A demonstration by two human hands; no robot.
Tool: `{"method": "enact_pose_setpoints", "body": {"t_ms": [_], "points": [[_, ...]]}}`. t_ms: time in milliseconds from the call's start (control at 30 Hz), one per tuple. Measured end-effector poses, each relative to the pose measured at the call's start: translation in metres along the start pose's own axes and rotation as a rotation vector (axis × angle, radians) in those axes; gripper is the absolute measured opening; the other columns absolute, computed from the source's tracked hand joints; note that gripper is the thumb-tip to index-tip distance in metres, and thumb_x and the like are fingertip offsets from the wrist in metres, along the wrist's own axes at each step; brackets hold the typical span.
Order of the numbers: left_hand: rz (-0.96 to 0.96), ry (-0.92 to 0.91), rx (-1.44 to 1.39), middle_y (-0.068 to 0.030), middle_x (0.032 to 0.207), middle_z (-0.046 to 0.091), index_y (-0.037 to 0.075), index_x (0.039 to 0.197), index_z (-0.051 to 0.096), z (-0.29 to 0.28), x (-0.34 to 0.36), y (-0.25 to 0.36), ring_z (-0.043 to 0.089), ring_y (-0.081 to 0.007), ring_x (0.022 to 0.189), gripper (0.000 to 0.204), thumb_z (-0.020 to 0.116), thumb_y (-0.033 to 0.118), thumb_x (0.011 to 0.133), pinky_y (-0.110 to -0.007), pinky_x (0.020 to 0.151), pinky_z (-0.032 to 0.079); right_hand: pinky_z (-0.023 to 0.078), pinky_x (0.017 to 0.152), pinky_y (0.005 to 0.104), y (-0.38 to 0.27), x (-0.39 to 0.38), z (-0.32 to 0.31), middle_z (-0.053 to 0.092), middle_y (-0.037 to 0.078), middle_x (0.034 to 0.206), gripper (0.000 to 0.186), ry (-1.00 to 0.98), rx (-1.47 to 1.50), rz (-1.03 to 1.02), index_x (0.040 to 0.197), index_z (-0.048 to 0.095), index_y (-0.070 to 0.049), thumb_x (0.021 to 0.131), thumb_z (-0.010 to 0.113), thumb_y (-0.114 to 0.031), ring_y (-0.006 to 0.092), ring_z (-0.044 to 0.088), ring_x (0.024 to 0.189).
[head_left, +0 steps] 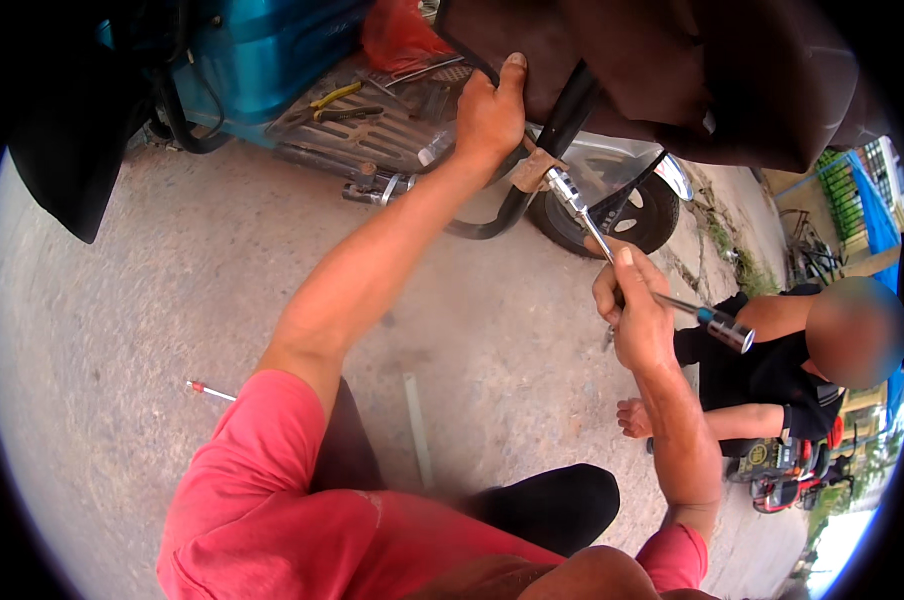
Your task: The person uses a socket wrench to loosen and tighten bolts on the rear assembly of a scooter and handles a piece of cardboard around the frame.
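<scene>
In my right hand [639, 305] is the shaft of a long chrome socket wrench [597, 236], its fingers closed around the metal. The near end carries another socket with a blue-green band, pointing toward the lower right. At the far end, the wrench's socket meets a rusty bracket [536, 170] on a black bent tube [570, 112]; any bolt inside is hidden. My left hand [492, 115] grips the edge of a dark brown cover [632, 70], thumb on top. The other fingers are mostly hidden behind the cover.
A vehicle's slatted footboard [372, 130] holds yellow-handled pliers [336, 95] and other tools beside a blue body panel [282, 60]. Behind the bracket is a black wheel [632, 215]. A person [762, 360] crouches at right. A red-tipped tool [210, 389] lies on the concrete.
</scene>
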State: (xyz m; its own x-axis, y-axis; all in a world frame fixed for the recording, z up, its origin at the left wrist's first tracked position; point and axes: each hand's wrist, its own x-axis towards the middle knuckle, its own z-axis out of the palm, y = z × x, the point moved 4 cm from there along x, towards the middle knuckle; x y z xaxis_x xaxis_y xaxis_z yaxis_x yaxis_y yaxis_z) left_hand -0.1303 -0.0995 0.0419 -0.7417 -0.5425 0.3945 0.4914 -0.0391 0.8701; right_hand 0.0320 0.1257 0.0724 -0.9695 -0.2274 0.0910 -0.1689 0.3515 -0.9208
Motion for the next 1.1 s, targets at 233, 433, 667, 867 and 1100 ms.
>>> {"method": "enact_pose_setpoints", "body": {"t_ms": [233, 433, 667, 867, 1100], "points": [[0.025, -0.013, -0.03, -0.0283, 0.11, 0.07, -0.004, 0.114, 0.066, 0.003, 0.007, -0.018, 0.065, -0.0442, 0.112, 0.059, 0.056, 0.052, 0.098, -0.048, 0.097, 0.048, 0.027, 0.053, 0.0246, 0.037, -0.015, 0.037, 0.041, -0.003, 0.064, 0.057, -0.11, 0.782, 0.235, 0.142, 0.047, 0.005, 0.108, 0.046, -0.041, 0.0078, 0.031, 0.054], [-0.019, -0.069, 0.03, -0.0298, 0.11, 0.07, -0.006, 0.112, 0.066, -0.001, 0.009, -0.017, 0.064, -0.0464, 0.112, 0.061, 0.056, 0.053, 0.098, -0.048, 0.097, 0.047, 0.028, 0.052, 0.0264, 0.034, -0.026, 0.016, 0.039, -0.004, 0.059, 0.05, -0.023, 0.415, 0.175, 0.133, 0.055, 0.007, 0.108, 0.047, -0.035, 0.0079, 0.033, 0.052], [-0.062, -0.038, 0.045, -0.0314, 0.108, 0.069, -0.008, 0.111, 0.065, -0.003, 0.002, -0.007, 0.063, -0.0465, 0.112, 0.062, 0.055, 0.052, 0.098, -0.047, 0.097, 0.047, 0.037, 0.054, 0.0263, 0.008, -0.027, 0.0, 0.049, -0.002, 0.062, 0.037, 0.049, -0.254, -0.069, 0.132, 0.06, 0.002, 0.109, 0.047, -0.024, 0.0062, 0.045, 0.055], [-0.048, -0.083, 0.008, -0.0301, 0.109, 0.07, -0.008, 0.112, 0.065, 0.0, 0.009, -0.017, 0.064, -0.045, 0.112, 0.061, 0.054, 0.051, 0.099, -0.047, 0.097, 0.047, 0.047, 0.053, 0.0363, -0.021, -0.011, 0.004, 0.059, 0.01, 0.064, 0.03, 0.043, -0.807, -0.286, 0.129, 0.06, 0.0, 0.102, 0.056, -0.012, 0.0227, 0.062, 0.056], [-0.089, -0.053, 0.061, -0.0294, 0.108, 0.07, -0.008, 0.109, 0.065, -0.003, -0.004, 0.004, 0.065, -0.0438, 0.112, 0.06, 0.054, 0.05, 0.099, -0.046, 0.097, 0.047, 0.049, 0.051, 0.0373, -0.041, -0.005, 0.006, 0.057, 0.007, 0.065, 0.043, 0.056, -1.426, -0.84, 0.125, 0.061, -0.001, 0.083, 0.07, -0.006, 0.0226, 0.059, 0.056]]}}
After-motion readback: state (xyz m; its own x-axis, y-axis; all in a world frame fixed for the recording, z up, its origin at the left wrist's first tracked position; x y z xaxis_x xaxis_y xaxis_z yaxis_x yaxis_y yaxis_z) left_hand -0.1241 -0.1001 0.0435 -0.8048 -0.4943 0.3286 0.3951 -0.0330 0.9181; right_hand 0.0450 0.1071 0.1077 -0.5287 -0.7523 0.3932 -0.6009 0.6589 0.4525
